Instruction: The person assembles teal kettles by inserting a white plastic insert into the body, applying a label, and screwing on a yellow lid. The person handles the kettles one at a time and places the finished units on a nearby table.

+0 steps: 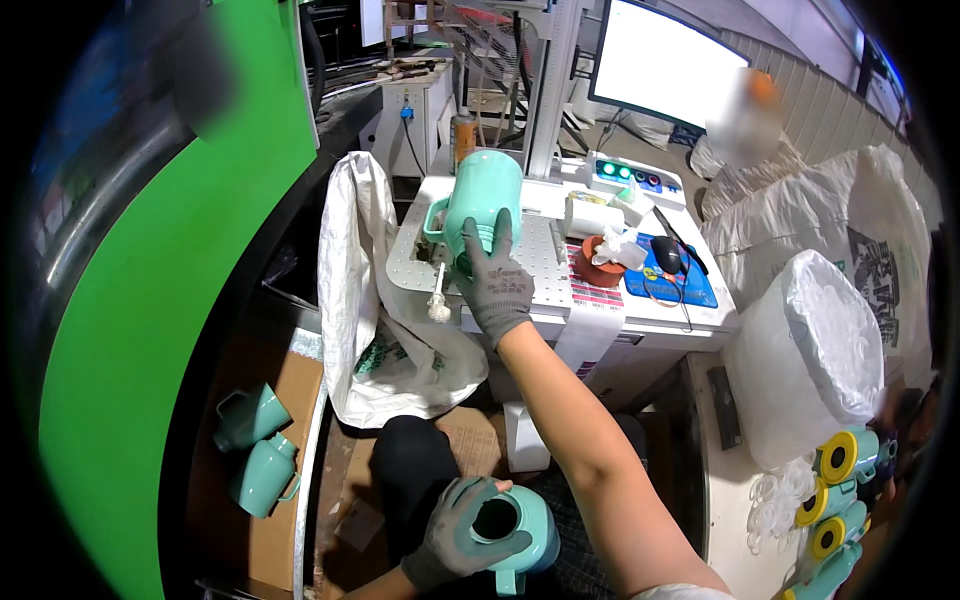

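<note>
My right hand (497, 290), in a grey glove, is closed around the lower, narrow end of a mint-green handled mug (487, 190). This mug is held tilted over the perforated white plate (415, 262), its handle to the left. Down by my lap, my gloved left hand (458, 528) wraps around the neck of a second mint-green mug (538, 525). Its dark round mouth faces up and its handle points toward me. Just below the first mug, a white knobbly-tipped stick (439, 300) hangs at the plate's edge.
At left, two mint-green mugs (266, 475) lie in a cardboard-lined bin. An open white sack (355, 300) stands beside the table. On the table are a tape roll (600, 262), a mouse (666, 254) and a control box (632, 175). Yellow-ringed mugs (840, 457) and a lined bin (800, 370) are at right.
</note>
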The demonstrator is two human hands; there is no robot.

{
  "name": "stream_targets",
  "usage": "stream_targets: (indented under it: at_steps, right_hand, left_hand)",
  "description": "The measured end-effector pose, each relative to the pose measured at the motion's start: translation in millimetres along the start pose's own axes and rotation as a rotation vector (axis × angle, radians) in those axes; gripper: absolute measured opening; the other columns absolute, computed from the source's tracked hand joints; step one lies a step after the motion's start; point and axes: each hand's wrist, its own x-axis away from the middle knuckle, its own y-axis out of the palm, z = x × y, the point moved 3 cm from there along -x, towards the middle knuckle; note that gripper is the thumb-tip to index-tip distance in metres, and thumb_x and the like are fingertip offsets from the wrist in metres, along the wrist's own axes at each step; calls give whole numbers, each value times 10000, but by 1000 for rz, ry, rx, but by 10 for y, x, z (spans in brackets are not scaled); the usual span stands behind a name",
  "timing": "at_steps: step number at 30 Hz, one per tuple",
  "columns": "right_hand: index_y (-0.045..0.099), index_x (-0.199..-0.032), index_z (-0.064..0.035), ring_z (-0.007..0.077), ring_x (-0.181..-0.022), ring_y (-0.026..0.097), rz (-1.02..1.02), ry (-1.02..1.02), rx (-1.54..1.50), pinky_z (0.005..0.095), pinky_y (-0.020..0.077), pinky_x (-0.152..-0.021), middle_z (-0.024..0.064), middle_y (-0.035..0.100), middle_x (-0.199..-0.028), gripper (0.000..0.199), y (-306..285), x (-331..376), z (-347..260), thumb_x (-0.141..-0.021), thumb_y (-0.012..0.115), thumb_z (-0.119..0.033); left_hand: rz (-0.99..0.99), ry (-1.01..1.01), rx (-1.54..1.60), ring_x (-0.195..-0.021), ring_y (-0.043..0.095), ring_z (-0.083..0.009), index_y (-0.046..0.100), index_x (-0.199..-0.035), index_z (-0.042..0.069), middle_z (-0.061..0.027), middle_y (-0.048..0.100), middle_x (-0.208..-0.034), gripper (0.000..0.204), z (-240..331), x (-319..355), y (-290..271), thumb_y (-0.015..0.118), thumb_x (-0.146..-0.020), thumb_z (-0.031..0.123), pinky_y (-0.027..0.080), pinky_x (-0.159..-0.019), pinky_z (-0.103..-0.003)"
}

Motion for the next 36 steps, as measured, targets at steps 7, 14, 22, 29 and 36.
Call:
stream_targets:
  at_steps: [7,14,22,29,36]
  right_hand:
    - [436,-1516,-171,380,-1040,667,144,-55,-187,473,553,-798,286,327,-1580,770,-191,118,-218,-825,758,-280]
    - [540,-1429,-60,402,-1132,647,366,-158,-393,485,534,-930,257,527,-1430,650,-1286,2207,766,-855,765,-268]
    - [581,-1347,29,437,-1201,617,517,803,457,473,496,-1050,254,649,-1285,623,-3356,5663,2165,-808,805,-189]
    - [638,-1288,-95,347,-1155,632,-149,1626,1394,509,481,-989,149,664,-1263,494,-5055,8075,2326,-876,684,-364]
    - [736,-1097,-146,303,-1109,642,-319,1705,1118,475,499,-899,135,681,-1163,405,-5219,7728,2487,-886,692,-490]
  left_hand:
    - [-20,-23,187,-1088,597,-290,531,-1319,-21,-166,582,-1222,719,-123,90,51,869,-787,325,492,-951,-428]
    - [-253,-5,-76,-1178,533,-340,497,-1416,-54,-205,533,-1342,670,-51,-172,68,773,-876,230,432,-1038,-440]
    - [-264,-75,17,-1156,602,-294,534,-1380,-51,-189,624,-1293,695,-132,-323,176,825,-874,326,488,-1000,-406]
    - [-434,-198,87,-1264,532,-264,479,-1447,-20,-173,536,-1409,666,-313,-481,252,814,-907,179,447,-1083,-409]
    - [-409,119,-356,-1261,543,-316,467,-1461,-33,-193,532,-1432,636,-12,-472,98,760,-961,226,446,-1083,-411]
